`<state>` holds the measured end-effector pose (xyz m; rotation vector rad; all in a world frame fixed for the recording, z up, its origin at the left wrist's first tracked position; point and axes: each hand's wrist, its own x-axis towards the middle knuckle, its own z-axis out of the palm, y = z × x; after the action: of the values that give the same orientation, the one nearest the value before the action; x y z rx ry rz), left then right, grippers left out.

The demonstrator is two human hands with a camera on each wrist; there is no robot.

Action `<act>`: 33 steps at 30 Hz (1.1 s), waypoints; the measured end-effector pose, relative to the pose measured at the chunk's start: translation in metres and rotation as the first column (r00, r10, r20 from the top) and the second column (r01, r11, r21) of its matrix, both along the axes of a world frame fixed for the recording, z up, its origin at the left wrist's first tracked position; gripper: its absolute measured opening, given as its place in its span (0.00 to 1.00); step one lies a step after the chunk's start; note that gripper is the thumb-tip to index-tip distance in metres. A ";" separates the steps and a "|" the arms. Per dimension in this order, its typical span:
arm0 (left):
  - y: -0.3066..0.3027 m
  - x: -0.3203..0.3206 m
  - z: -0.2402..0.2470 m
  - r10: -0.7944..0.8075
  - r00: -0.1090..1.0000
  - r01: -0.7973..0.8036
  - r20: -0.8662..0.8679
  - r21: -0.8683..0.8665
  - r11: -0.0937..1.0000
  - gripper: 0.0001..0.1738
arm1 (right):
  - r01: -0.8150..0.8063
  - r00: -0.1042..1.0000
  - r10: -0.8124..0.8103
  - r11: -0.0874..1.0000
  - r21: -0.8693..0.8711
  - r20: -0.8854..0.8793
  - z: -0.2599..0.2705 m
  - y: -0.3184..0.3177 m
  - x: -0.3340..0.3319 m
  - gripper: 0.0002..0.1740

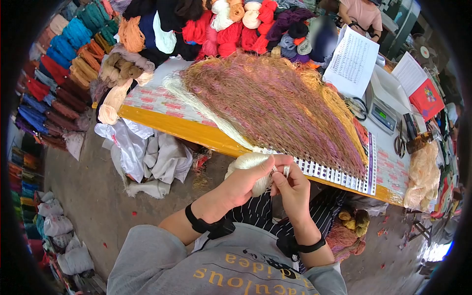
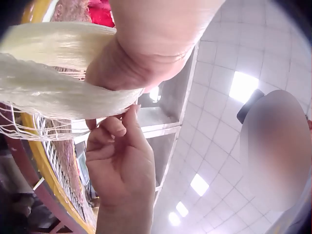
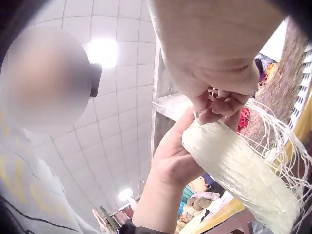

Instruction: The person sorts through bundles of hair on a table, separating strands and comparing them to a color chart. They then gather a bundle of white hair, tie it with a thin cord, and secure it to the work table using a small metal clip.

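A hank of cream yarn (image 1: 251,162) hangs from the left hand (image 1: 241,184), whose fingers curl round its upper end. Close beside it, the right hand (image 1: 293,189) pinches thin strands at the hank's end between thumb and fingers. In the left wrist view the hank (image 2: 53,92) passes under the left thumb, with the right hand (image 2: 122,161) just below. The right wrist view shows the hank (image 3: 239,170) with loose strands along one side. Both hands are near the table's front edge, by the perforated white strip (image 1: 339,178).
Brown, purple and orange yarn (image 1: 275,108) spreads over the table with its yellow edge (image 1: 196,135). Colored skeins (image 1: 226,29) lie behind. At the right are a scale (image 1: 386,115), scissors (image 1: 400,142) and paper sheets (image 1: 351,61). White bags (image 1: 167,160) sit below the table.
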<state>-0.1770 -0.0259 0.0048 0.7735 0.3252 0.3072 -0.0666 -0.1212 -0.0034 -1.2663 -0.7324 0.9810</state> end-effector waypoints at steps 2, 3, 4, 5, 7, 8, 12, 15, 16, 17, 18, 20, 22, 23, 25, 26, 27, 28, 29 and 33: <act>0.003 0.000 0.001 0.009 1.000 -0.009 0.003 -0.054 0.999 0.29 | 0.008 0.999 -0.010 0.997 0.079 0.033 -0.004 -0.002 0.002 0.03; 0.004 0.001 0.002 0.019 1.000 -0.018 0.007 -0.107 0.994 0.29 | 0.010 0.999 -0.013 0.997 0.079 0.034 -0.002 -0.003 0.003 0.03; 0.004 0.002 0.003 0.017 1.000 -0.016 0.008 -0.107 0.994 0.29 | -0.009 1.000 0.010 0.998 0.060 -0.014 0.002 -0.005 0.004 0.05; 0.004 0.003 0.007 0.081 0.997 -0.082 -0.021 -0.105 0.991 0.28 | -0.031 0.997 0.034 0.999 0.041 -0.063 0.006 -0.006 0.004 0.07; 0.005 0.003 0.009 0.145 0.988 -0.150 -0.050 -0.101 0.984 0.28 | -0.048 0.986 0.053 0.998 0.036 -0.159 0.008 -0.009 0.005 0.09; 0.006 0.001 0.010 0.159 0.985 -0.165 -0.066 -0.105 0.981 0.28 | -0.065 0.965 0.071 0.997 0.032 -0.254 0.008 -0.010 0.005 0.12; 0.010 -0.004 0.012 0.206 0.973 -0.215 -0.104 -0.082 0.973 0.24 | -0.073 0.954 0.087 0.996 0.058 -0.286 -0.001 -0.015 0.010 0.13; 0.013 -0.008 0.009 0.179 0.980 -0.186 -0.080 -0.078 0.979 0.23 | -0.057 0.950 0.072 0.997 0.056 -0.303 -0.002 -0.015 0.011 0.12; 0.013 -0.008 0.007 0.180 0.980 -0.186 -0.080 -0.078 0.979 0.23 | -0.051 0.951 0.065 0.997 0.054 -0.302 -0.001 -0.015 0.010 0.12; 0.013 -0.008 0.006 0.177 0.980 -0.185 -0.087 -0.084 0.979 0.24 | -0.044 0.952 0.057 0.998 0.051 -0.301 -0.001 -0.015 0.010 0.12; 0.012 -0.008 0.006 0.175 0.980 -0.183 -0.094 -0.089 0.979 0.24 | -0.044 0.952 0.058 0.998 0.051 -0.301 0.000 -0.015 0.010 0.12; 0.012 -0.007 0.006 0.180 0.979 -0.189 -0.096 -0.092 0.978 0.24 | -0.047 0.955 0.058 0.998 0.045 -0.292 0.000 -0.016 0.010 0.13; 0.011 -0.006 0.006 0.185 0.978 -0.194 -0.098 -0.094 0.976 0.24 | -0.047 0.957 0.056 0.998 0.038 -0.283 0.000 -0.016 0.011 0.13; 0.011 -0.006 0.007 0.184 0.979 -0.192 -0.092 -0.090 0.977 0.24 | -0.046 0.960 0.054 0.998 0.032 -0.274 0.000 -0.016 0.011 0.13; 0.011 -0.005 0.008 0.183 0.979 -0.190 -0.085 -0.086 0.978 0.25 | -0.045 0.961 0.051 0.999 0.028 -0.270 0.000 -0.017 0.012 0.13; 0.011 -0.005 0.009 0.183 0.979 -0.191 -0.091 -0.092 0.977 0.25 | -0.043 0.963 0.048 0.999 0.024 -0.266 0.000 -0.017 0.012 0.13; 0.011 -0.005 0.009 0.183 0.978 -0.193 -0.098 -0.098 0.976 0.25 | -0.044 0.963 0.049 0.999 0.024 -0.266 0.000 -0.016 0.012 0.13; 0.011 -0.005 0.009 0.184 0.978 -0.193 -0.098 -0.097 0.976 0.25 | -0.043 0.962 0.050 0.999 0.029 -0.268 0.000 -0.016 0.012 0.13; 0.011 -0.006 0.009 0.177 0.980 -0.185 -0.088 -0.095 0.978 0.25 | -0.042 0.961 0.050 0.999 0.034 -0.270 0.000 -0.016 0.012 0.13; 0.011 -0.006 0.009 0.163 0.984 -0.169 -0.069 -0.085 0.982 0.25 | -0.038 0.955 0.048 0.999 0.039 -0.292 0.000 -0.017 0.011 0.13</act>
<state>-0.1833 -0.0152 0.0142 0.6691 0.4607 0.4234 -0.0552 -0.1377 -0.0031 -1.0500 -0.5434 1.1581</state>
